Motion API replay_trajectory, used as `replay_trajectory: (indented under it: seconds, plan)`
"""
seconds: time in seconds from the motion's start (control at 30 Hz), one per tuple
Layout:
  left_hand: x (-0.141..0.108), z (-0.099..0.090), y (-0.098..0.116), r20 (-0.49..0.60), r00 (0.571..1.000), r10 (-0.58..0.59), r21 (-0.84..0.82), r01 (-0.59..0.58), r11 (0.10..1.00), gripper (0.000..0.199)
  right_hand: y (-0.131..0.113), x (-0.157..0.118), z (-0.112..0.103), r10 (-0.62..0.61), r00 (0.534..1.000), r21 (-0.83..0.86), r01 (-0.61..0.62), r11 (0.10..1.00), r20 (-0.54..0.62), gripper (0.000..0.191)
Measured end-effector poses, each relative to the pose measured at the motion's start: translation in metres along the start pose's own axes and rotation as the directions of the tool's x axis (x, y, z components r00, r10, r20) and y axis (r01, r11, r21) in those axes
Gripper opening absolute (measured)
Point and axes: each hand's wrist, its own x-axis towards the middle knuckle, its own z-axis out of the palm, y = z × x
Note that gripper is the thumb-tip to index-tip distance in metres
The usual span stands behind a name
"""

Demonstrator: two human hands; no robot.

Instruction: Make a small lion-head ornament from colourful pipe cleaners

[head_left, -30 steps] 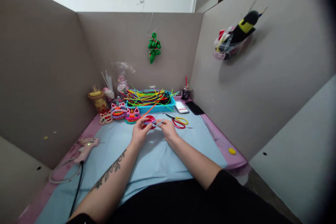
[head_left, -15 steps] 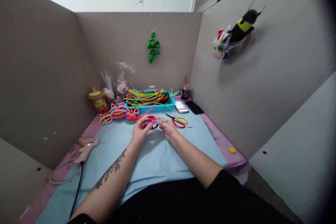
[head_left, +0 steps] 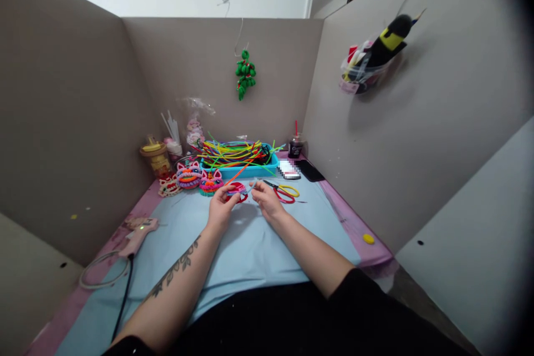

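My left hand (head_left: pixel 220 208) is closed on a small red and pink pipe-cleaner piece (head_left: pixel 237 187), held just above the blue cloth. In my right hand (head_left: pixel 267 201), thumb and fingers pinch a light blue pipe cleaner (head_left: pixel 252 184) that runs toward the piece. Whether the two are joined is too small to tell. An orange pipe cleaner (head_left: pixel 241 172) slants up behind my left fingers. Scissors (head_left: pixel 285 193) with red and yellow handles lie just right of my right hand. Finished animal-like heads (head_left: pixel 189 174) of pipe cleaner sit beyond my left hand.
A turquoise tray (head_left: pixel 237 171) full of coloured pipe cleaners stands at the back. On the left lies a pink glue gun (head_left: pixel 139 236) with its cable. A dark phone (head_left: pixel 309 170), a drink cup (head_left: pixel 295 147) and a yellow disc (head_left: pixel 368 239) are on the right. Grey panels surround the table.
My right hand has drawn slightly away from the piece, and the light blue pipe cleaner now points more steeply upward. My left hand has shifted a little left with the piece.
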Motion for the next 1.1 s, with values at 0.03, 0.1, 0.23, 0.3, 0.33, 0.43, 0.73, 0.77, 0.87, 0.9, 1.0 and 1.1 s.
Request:
replay_trajectory:
  seconds: [0.03, 0.1, 0.23, 0.3, 0.33, 0.43, 0.73, 0.77, 0.87, 0.9, 1.0, 1.1]
  plan:
    - [-0.001, 0.000, 0.000, -0.001, 1.000, 0.001, 0.010, -0.001, 1.000, 0.039, -0.001, -0.001, 0.001, -0.031, 0.999, -0.001, 0.031, 1.000, 0.016, 0.034]
    - [-0.002, 0.001, 0.000, 0.016, 1.000, -0.002, 0.027, 0.002, 1.000, 0.037, -0.001, -0.001, 0.003, -0.081, 0.996, -0.030, 0.081, 0.996, 0.026, 0.031]
    - [-0.002, 0.001, -0.003, 0.037, 0.999, -0.022, 0.014, 0.021, 1.000, 0.037, 0.001, 0.005, 0.001, -0.101, 0.992, -0.021, 0.100, 0.995, -0.076, 0.037]
    - [0.000, 0.001, -0.005, 0.027, 0.999, -0.040, -0.021, 0.040, 0.999, 0.039, 0.002, 0.010, -0.003, -0.035, 0.987, 0.037, 0.041, 0.998, -0.159, 0.042]
    - [0.000, 0.001, -0.006, 0.025, 0.998, -0.051, -0.041, 0.052, 0.998, 0.040, 0.002, 0.011, -0.004, 0.002, 0.983, 0.054, 0.008, 0.999, -0.183, 0.043]
    - [0.002, 0.000, -0.007, 0.025, 0.997, -0.078, -0.078, 0.080, 0.994, 0.042, 0.000, 0.011, -0.006, 0.065, 0.982, 0.060, -0.055, 0.997, -0.179, 0.039]
    - [0.002, -0.003, -0.005, 0.095, 0.993, -0.073, -0.110, 0.083, 0.990, 0.044, 0.002, 0.004, -0.001, 0.066, 0.998, -0.006, -0.066, 0.998, -0.014, 0.036]
    - [0.002, -0.003, -0.004, 0.116, 0.990, -0.077, -0.116, 0.090, 0.989, 0.044, 0.003, 0.004, -0.001, 0.078, 0.997, 0.002, -0.078, 0.997, -0.008, 0.036]
    - [0.001, -0.002, -0.001, 0.178, 0.978, -0.104, -0.131, 0.129, 0.983, 0.042, 0.005, 0.005, -0.002, 0.118, 0.992, 0.028, -0.119, 0.993, 0.037, 0.033]
    - [0.001, -0.003, 0.000, 0.205, 0.971, -0.123, -0.140, 0.153, 0.978, 0.041, 0.005, 0.005, -0.003, 0.103, 0.993, 0.026, -0.105, 0.994, 0.050, 0.033]
    - [0.002, -0.004, 0.003, 0.286, 0.939, -0.191, -0.154, 0.241, 0.958, 0.045, 0.003, 0.007, -0.006, -0.040, 0.999, -0.022, 0.041, 0.999, 0.030, 0.034]
    - [0.004, -0.007, 0.001, 0.294, 0.938, -0.183, -0.096, 0.219, 0.971, 0.052, 0.000, 0.008, -0.010, -0.198, 0.979, -0.122, 0.191, 0.974, -0.041, 0.033]
